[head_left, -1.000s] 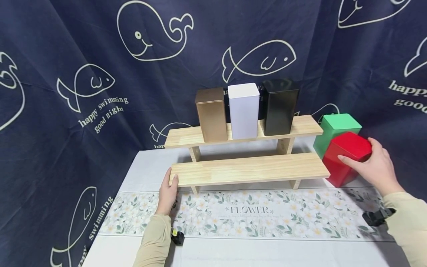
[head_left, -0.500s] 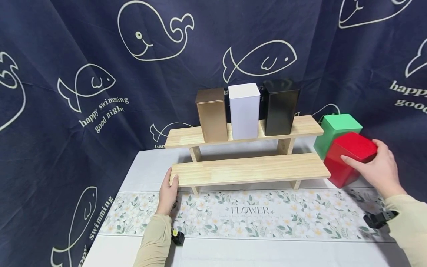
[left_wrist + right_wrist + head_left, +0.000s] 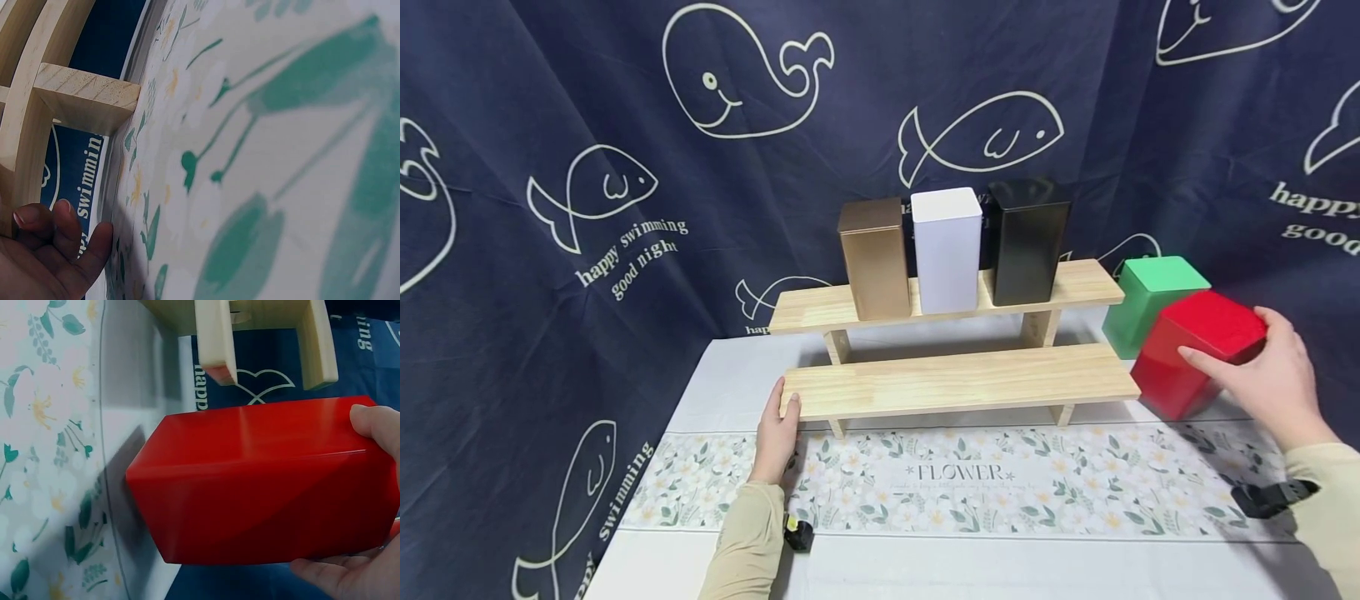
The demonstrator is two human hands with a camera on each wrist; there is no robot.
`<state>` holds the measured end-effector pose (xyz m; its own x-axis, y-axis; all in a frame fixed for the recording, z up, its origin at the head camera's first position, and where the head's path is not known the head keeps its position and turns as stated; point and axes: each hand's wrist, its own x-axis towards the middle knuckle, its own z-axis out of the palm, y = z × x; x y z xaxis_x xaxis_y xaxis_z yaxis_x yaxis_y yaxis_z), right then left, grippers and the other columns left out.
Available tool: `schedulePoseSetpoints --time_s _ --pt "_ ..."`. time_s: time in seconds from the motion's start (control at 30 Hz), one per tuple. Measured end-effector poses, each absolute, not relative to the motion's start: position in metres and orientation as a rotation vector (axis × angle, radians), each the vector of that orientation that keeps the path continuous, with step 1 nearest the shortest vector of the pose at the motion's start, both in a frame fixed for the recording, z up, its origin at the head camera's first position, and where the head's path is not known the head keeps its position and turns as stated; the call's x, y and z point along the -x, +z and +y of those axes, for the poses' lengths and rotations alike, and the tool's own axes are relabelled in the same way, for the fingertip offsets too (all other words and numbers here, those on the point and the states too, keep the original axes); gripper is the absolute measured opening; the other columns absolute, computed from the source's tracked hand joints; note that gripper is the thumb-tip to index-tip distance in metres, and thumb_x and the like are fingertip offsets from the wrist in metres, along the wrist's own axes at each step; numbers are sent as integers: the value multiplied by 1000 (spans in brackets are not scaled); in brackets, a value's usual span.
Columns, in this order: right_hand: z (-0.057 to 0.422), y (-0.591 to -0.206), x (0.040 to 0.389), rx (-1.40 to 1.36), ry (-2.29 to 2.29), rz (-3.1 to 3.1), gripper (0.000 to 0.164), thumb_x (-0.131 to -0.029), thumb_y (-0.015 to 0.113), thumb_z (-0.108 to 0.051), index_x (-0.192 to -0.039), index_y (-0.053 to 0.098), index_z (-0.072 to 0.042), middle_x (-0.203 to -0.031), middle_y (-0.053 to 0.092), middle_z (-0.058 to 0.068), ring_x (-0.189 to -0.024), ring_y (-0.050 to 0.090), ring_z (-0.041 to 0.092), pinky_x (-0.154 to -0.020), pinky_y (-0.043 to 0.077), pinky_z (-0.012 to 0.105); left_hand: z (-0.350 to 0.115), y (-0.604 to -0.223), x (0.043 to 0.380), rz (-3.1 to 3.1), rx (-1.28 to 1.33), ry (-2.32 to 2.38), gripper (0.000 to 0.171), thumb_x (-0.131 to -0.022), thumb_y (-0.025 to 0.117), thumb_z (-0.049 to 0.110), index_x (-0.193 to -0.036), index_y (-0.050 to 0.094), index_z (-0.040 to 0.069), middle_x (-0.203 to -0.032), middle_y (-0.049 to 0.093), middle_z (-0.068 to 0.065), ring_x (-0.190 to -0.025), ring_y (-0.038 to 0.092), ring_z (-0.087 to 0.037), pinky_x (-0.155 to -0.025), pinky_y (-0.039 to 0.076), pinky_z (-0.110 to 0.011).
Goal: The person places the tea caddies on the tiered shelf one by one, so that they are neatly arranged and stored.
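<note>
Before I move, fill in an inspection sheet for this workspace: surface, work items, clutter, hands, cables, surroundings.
Surface: white cloth crossed by a printed floral strip lettered FLOWER.
Work items: glossy red rectangular box, held; two-tier pale wooden stand, with a bronze rectangular box, a white rectangular box and a black rectangular box upright on its upper tier; green rectangular box behind the red one.
Clutter: nothing seen.
Hands: right hand grips the red box near its top; left hand touches the lower tier's left end, grip unclear.
Cables: nothing seen.
Surroundings: navy fabric backdrop with pale fish and whale outlines.
</note>
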<state>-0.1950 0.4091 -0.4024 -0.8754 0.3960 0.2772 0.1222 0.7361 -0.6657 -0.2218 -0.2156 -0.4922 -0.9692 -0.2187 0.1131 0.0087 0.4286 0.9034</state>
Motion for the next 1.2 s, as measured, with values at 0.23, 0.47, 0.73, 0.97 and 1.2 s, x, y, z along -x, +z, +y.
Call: schedulePoseSetpoints --time_s 0.23,0.47,0.73,0.97,1.2 --pt "405 -384 186 412 888 -2524 98 -85 70 -34 -153 11 4 -142 27 38 -121 28 57 -94 31 75 -215 -491 223 -2474 -188 -1546 61 -104 43 39 -157 23 15 -158 27 -11 -145 23 -29 -118 21 -45" --pt "403 -369 178 346 855 -2467 96 -83 73 -31 -153 16 3 -140 31 38 -118 32 57 -93 31 73 -215 -490 222 -2479 -179 -1537 62 -104 43 40 -157 23 15 -158 27 -11 -145 23 -29 -118 21 -45" --pt "393 -352 168 271 872 -2398 97 -78 79 -27 -153 22 -4 -133 42 32 -93 51 10 -75 30 8 -215 -491 221 -2482 -178 -1519 61 -104 43 40 -156 23 15 -158 28 -12 -145 24 -29 -118 22 -45" --pt "378 -336 159 218 943 -2403 102 -77 82 -25 -155 18 -9 -133 43 31 -77 35 -15 -60 24 -3 -217 -493 222 -2482 -185 -1521 61 -104 43 41 -156 24 16 -158 28 -10 -145 24 -28 -118 21 -44" --pt "358 -327 153 166 937 -2464 106 -76 83 -27 -155 15 -7 -133 42 32 -77 35 -14 -56 27 0 -215 -491 223 -2492 -206 -1507 60 -104 42 39 -156 24 15 -158 28 -11 -145 24 -29 -118 20 -44"
